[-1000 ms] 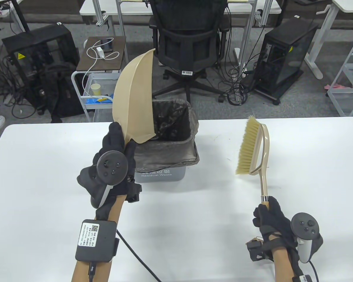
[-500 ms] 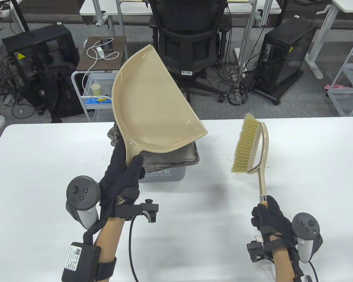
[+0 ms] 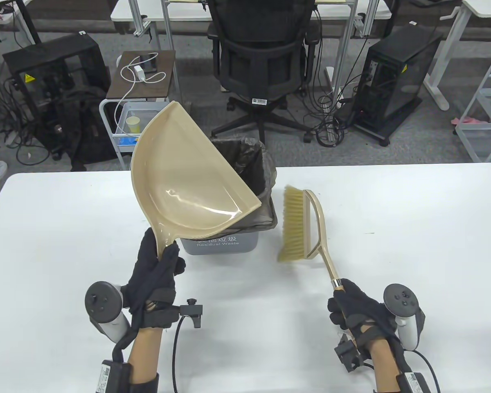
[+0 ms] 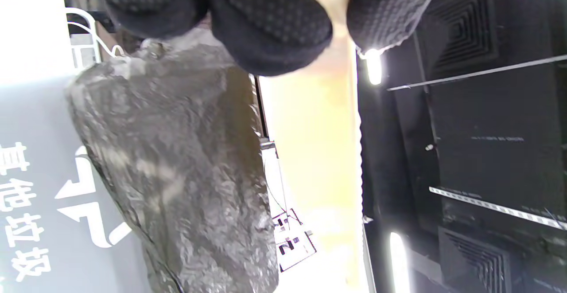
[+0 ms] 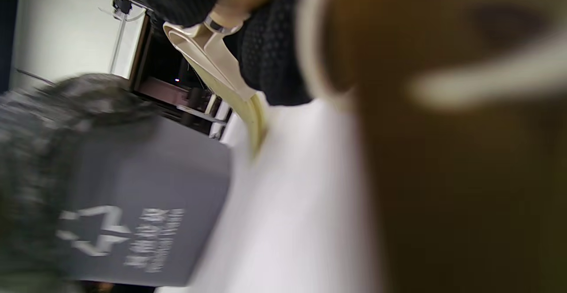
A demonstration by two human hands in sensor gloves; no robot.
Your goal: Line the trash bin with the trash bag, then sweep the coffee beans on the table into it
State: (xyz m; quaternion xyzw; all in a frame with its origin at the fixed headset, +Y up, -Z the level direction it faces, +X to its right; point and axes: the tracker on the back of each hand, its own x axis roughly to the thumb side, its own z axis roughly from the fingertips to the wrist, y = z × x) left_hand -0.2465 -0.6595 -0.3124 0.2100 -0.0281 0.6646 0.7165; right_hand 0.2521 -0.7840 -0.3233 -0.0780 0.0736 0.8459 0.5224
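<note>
A grey trash bin (image 3: pixel 225 245) lined with a dark trash bag (image 3: pixel 266 180) stands at the table's far middle; the bag's folded rim (image 4: pixel 186 160) fills the left wrist view. My left hand (image 3: pixel 157 270) grips the handle of a beige dustpan (image 3: pixel 184 188), held above the bin's left half with its hollow facing up. No beans show in it. My right hand (image 3: pixel 354 307) grips the handle of a beige brush (image 3: pixel 300 225), its bristles pointing left just right of the bin. The bin (image 5: pixel 146 213) and brush handle (image 5: pixel 212 62) show blurred in the right wrist view.
The white table (image 3: pixel 393 229) spreads wide on both sides of the bin. Beyond its far edge stand a black office chair (image 3: pixel 266 61), a small cart with a paper cup (image 3: pixel 133 124) and computer cases on the floor.
The dustpan has turned from tipped on edge over the bin to hollow-up and come down to the left. The brush has swung left, close to the bin's right side.
</note>
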